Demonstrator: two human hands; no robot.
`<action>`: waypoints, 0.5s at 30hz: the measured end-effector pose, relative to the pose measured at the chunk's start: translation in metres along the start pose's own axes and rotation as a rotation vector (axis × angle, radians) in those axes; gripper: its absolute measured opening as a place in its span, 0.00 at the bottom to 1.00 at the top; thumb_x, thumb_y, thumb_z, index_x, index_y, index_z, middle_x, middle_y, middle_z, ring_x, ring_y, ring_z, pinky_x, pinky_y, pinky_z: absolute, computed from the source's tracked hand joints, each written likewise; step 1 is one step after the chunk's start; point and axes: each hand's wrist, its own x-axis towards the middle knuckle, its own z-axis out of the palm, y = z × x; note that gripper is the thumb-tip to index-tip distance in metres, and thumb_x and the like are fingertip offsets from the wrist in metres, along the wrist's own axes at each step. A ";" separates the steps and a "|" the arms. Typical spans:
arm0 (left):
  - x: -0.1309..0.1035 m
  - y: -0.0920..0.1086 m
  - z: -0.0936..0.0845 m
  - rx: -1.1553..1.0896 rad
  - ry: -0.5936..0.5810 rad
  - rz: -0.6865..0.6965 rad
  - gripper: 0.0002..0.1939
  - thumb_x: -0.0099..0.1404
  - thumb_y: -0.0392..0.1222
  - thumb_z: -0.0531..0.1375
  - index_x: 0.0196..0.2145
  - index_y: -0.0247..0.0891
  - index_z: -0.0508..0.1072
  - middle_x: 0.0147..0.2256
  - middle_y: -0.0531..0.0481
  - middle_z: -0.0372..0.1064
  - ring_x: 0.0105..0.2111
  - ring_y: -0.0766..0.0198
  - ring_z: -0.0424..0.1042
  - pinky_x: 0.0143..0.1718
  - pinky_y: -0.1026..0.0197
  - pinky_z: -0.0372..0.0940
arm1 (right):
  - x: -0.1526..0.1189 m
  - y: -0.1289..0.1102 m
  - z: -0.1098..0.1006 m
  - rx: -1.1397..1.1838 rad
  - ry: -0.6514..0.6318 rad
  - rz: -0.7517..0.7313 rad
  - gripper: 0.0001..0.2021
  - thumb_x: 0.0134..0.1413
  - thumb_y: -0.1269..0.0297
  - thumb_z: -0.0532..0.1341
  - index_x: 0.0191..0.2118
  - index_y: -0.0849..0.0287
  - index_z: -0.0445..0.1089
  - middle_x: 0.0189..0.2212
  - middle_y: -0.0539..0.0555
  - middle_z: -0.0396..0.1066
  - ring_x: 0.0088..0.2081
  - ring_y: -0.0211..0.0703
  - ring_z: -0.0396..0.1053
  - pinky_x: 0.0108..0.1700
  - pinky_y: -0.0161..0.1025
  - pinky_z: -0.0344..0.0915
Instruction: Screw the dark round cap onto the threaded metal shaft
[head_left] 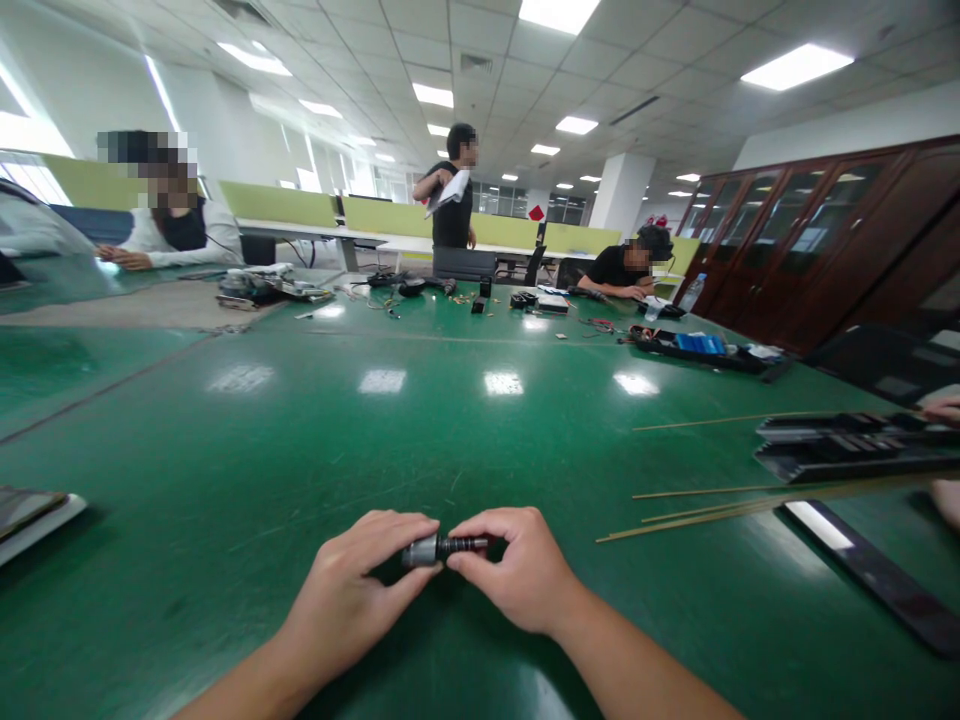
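Observation:
A small metal part with a grey cylindrical body and a thin, dark ribbed shaft lies level between my hands, just above the green table. My left hand grips the cylindrical body between thumb and fingers at its left end. On the right, my right hand pinches the ribbed shaft near where it meets the body, with thumb and index finger. The shaft's tip points right, into the curl of my right hand.
Thin rods and black channel-shaped parts lie at the right, beside a dark flat bar. A white-edged tray is at the left edge. Tools and small parts lie farther back; several people are around the table.

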 end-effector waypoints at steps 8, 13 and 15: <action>-0.001 0.001 0.000 0.010 0.006 0.001 0.19 0.63 0.39 0.68 0.51 0.46 0.75 0.44 0.51 0.78 0.43 0.60 0.76 0.46 0.59 0.72 | 0.000 0.001 0.001 -0.015 -0.005 0.014 0.08 0.51 0.68 0.69 0.38 0.53 0.82 0.30 0.49 0.80 0.31 0.40 0.74 0.35 0.34 0.65; -0.003 -0.001 0.000 0.009 0.005 -0.016 0.19 0.62 0.39 0.68 0.51 0.48 0.74 0.44 0.52 0.78 0.44 0.61 0.76 0.47 0.59 0.72 | 0.001 -0.001 0.000 -0.019 -0.003 0.030 0.07 0.51 0.68 0.69 0.38 0.53 0.82 0.29 0.49 0.79 0.31 0.40 0.74 0.35 0.34 0.64; -0.003 -0.002 0.000 0.001 0.000 -0.021 0.19 0.63 0.38 0.68 0.51 0.48 0.75 0.44 0.52 0.77 0.44 0.60 0.76 0.47 0.59 0.72 | 0.001 -0.002 0.000 -0.012 -0.007 0.032 0.07 0.52 0.68 0.69 0.38 0.53 0.82 0.29 0.49 0.79 0.31 0.40 0.74 0.35 0.34 0.64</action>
